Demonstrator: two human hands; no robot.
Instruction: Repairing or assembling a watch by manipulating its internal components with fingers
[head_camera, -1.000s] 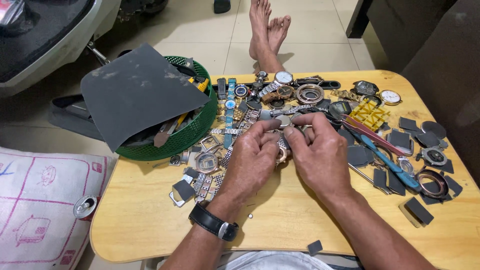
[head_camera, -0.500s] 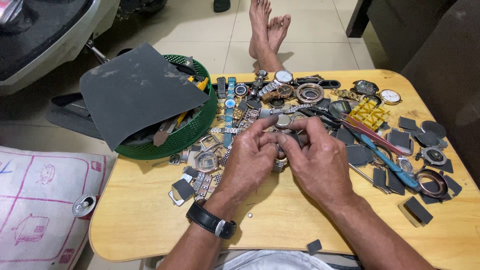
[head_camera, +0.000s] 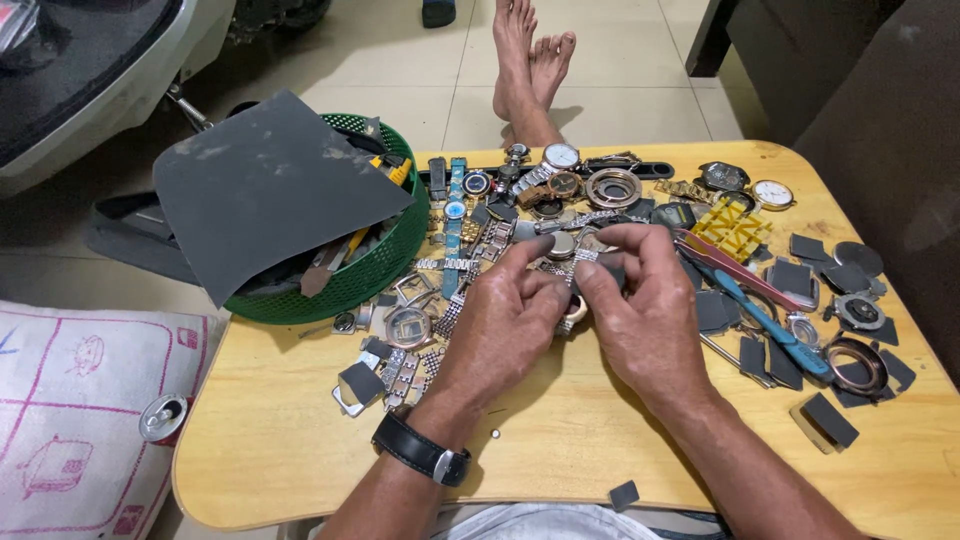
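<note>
Steel-coloured watch case (head_camera: 563, 246) with a bit of metal bracelet hanging off it is what both hands are busy with, held over the middle of the wooden tabletop (head_camera: 300, 440), just in front of the big scatter of parts. The left hand (head_camera: 505, 325) has its grip pinched on the near side of the piece, fingertips pressed in tight. The right hand (head_camera: 648, 310) pinches it from the other side, thumb and forefinger closed on it, with a small dark scrap tucked under the fingers; can't tell exactly what that scrap is. A black strap watch (head_camera: 420, 450) sits on the left wrist.

Around them it's a proper jumble: round bezels and dials, link bracelets, loose cases, mostly shiny metal. To the right lie flat dark grey sandpaper squares (head_camera: 800, 275) and long tweezers (head_camera: 735, 268) with a red body, next to a blue-handled tool (head_camera: 765, 322). On the left a green plastic basket (head_camera: 385, 265) with a mesh wall holds tools, and a big grey abrasive sheet (head_camera: 265, 185), dusty and matte, is draped over it. Someone's bare feet (head_camera: 530, 60) rest on the tiled floor beyond the tabletop.
</note>
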